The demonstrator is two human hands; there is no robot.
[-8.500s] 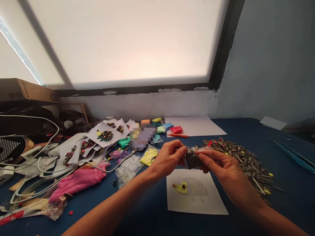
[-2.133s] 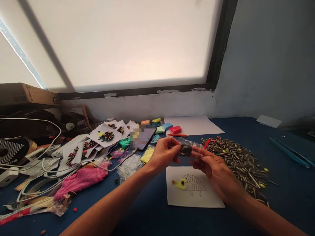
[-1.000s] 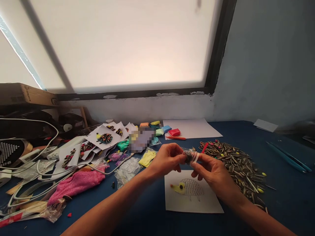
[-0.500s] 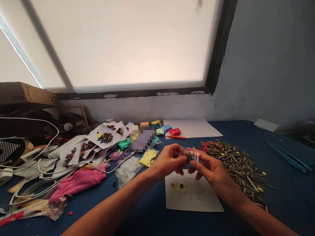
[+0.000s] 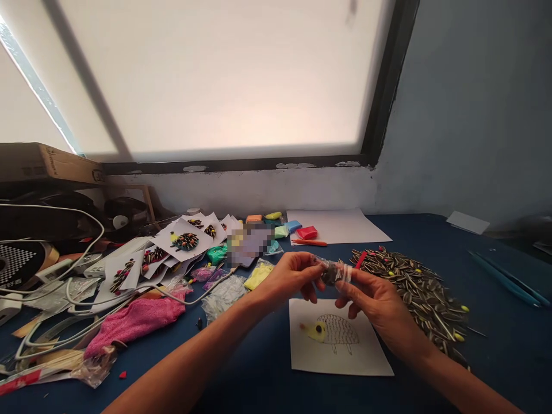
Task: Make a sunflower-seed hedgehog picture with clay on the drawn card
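Observation:
A small clear plastic bag (image 5: pixel 332 272) with a dark lump in it is stretched between my two hands above the table. My left hand (image 5: pixel 297 277) pinches its left end between thumb and fingers. At the other end, my right hand (image 5: pixel 374 296) grips the bag's whitish edge with thumb and fingertips. Below them lies a white card (image 5: pixel 310 359) with a hedgehog drawing (image 5: pixel 340 330); its face is yellow with a black eye, its body pencilled. A heap of striped sunflower seeds (image 5: pixel 422 287) sits right of my right hand.
Finished-looking seed hedgehog cards (image 5: pixel 185 240) pile up at the left, near white cables (image 5: pixel 142 287) and a pink cloth (image 5: pixel 138 322). Coloured clay packets (image 5: pixel 307 233) and a white sheet (image 5: pixel 345 224) lie toward the wall. Blue tweezers (image 5: pixel 509 279) rest far right.
My hands have drawn slightly apart, and more of the bag with its dark lump shows between them. The view has shifted a little.

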